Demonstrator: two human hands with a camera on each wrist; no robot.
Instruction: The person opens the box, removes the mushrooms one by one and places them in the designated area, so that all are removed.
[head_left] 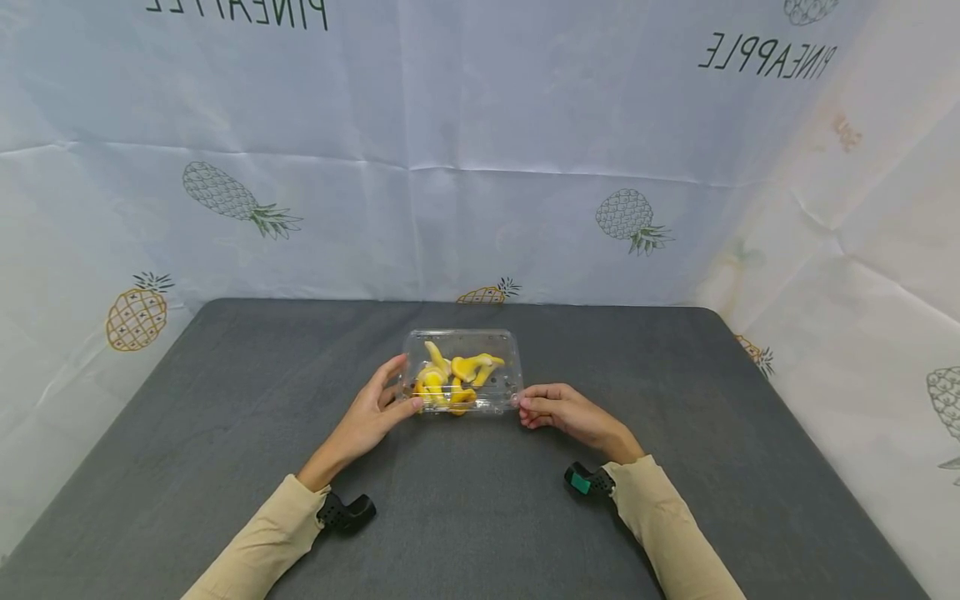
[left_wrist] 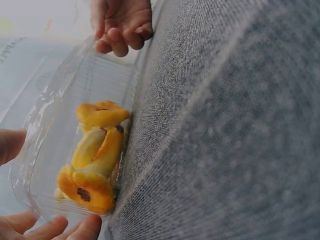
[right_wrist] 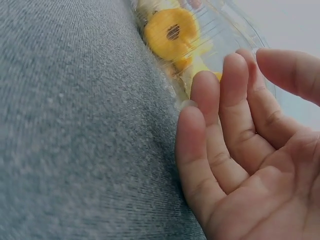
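A clear plastic box point(head_left: 491, 343) lies on the dark grey table, with several yellow mushroom-shaped pieces point(head_left: 471, 367) inside it. My left hand point(head_left: 366, 423) spans the box's near left corner, thumb at the front edge and fingers along the left side. At the near right corner, my right hand point(head_left: 573, 417) pinches the rim between thumb and forefinger. Its other fingers point(right_wrist: 192, 135) are bent loosely beside the box in the right wrist view. From the left wrist view, the pieces point(left_wrist: 92, 185) are bunched toward the left end of the box.
The grey cloth-covered table point(head_left: 480, 517) spreads out around the box. A white curtain point(head_left: 480, 225) printed with pineapples hangs behind it and along the sides. Black wrist devices point(head_left: 347, 512) sit on both of my wrists, at the sleeve cuffs.
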